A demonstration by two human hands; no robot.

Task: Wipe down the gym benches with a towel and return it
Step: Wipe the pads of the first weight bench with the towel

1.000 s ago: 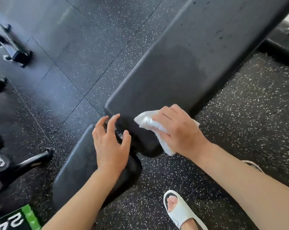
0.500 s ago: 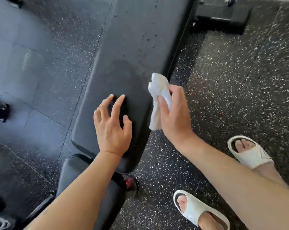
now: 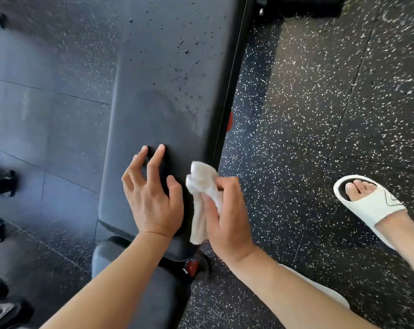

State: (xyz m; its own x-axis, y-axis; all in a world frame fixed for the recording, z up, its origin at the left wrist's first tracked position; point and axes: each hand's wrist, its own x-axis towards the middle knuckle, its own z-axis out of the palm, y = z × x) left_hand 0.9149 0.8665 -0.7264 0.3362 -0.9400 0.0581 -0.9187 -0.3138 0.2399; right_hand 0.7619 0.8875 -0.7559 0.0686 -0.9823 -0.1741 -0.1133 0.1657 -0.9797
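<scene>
White towel (image 3: 202,200) bunched in my right hand (image 3: 227,217), frame centre; left hand (image 3: 151,198) spread, resting on bench pad (image 3: 168,79). Upper pad droplets unwiped; towel return pending.

Towel (image 3: 202,186) white; bench (image 3: 163,91) black; floor (image 3: 296,115) black, white-speckled; sandal (image 3: 372,203) white.

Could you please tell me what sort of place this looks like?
Most likely a gym. A long black padded bench fills the view, it stands on speckled rubber flooring, and the right hand grips a white towel beside it.
</scene>
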